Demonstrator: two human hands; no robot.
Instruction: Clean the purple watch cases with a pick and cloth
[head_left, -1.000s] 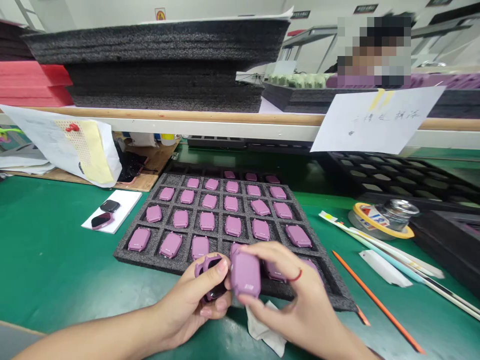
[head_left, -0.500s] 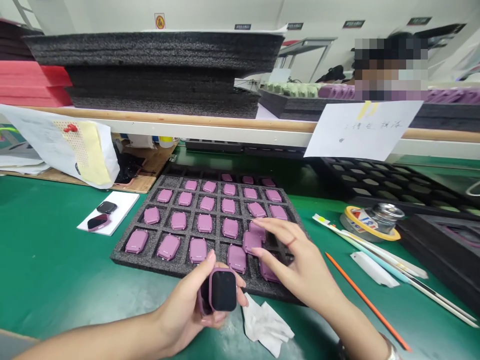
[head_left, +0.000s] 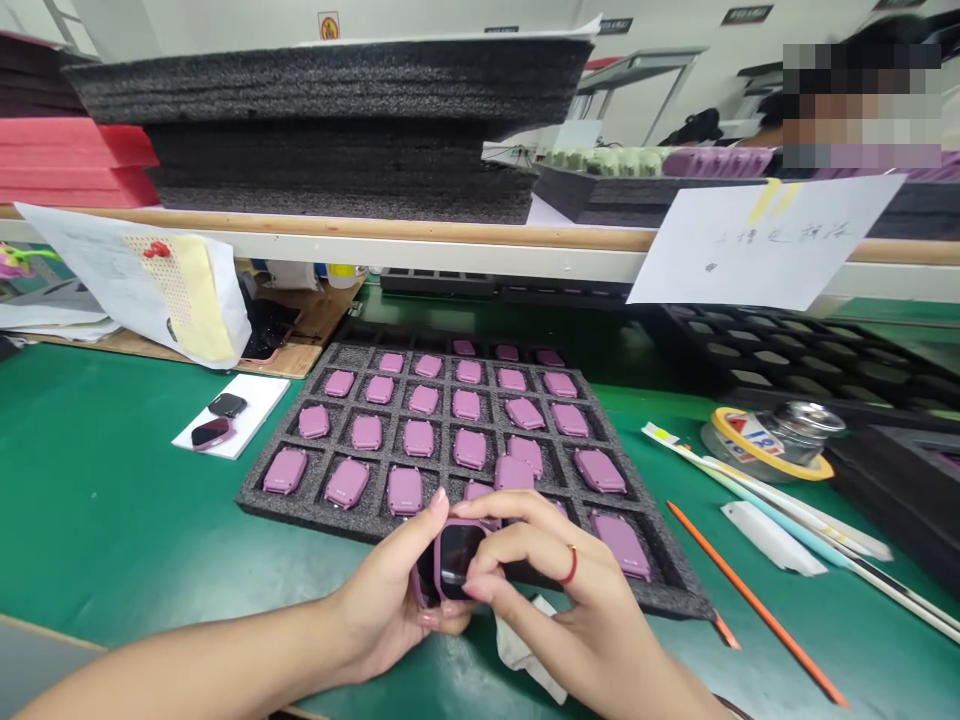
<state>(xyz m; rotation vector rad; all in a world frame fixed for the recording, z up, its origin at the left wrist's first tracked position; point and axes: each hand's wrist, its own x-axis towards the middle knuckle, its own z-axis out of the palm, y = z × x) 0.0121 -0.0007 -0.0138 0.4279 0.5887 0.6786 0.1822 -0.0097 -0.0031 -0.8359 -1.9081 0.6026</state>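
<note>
Your left hand (head_left: 386, 600) cradles a purple smartwatch (head_left: 456, 560), its black screen facing up and toward your right hand. The left thumb stands along the edge nearest the tray, and the other left fingers curl closed under the case. Your right hand (head_left: 559, 590), with a red ring (head_left: 571, 566) on one finger, closes on the same watch in a narrow pinch: its fingers (head_left: 517, 525) bend over the top edge, and its thumb (head_left: 484, 590) presses low against the screen side. Just beyond your fingertips lies a black foam tray (head_left: 251, 497), its square pockets filled with rows of purple watch cases (head_left: 418, 437). The nearest cases sit just past your right fingers, and a couple lie tilted. Below your right hand, a crumpled white tissue (head_left: 525, 650) rests on the green work mat (head_left: 112, 500). Well left of your left thumb, a white card (head_left: 255, 420) holds two watches. Right of your right fingers lie an orange stick (head_left: 757, 600) and a tape roll (head_left: 769, 450) around a glass jar (head_left: 806, 420).
</note>
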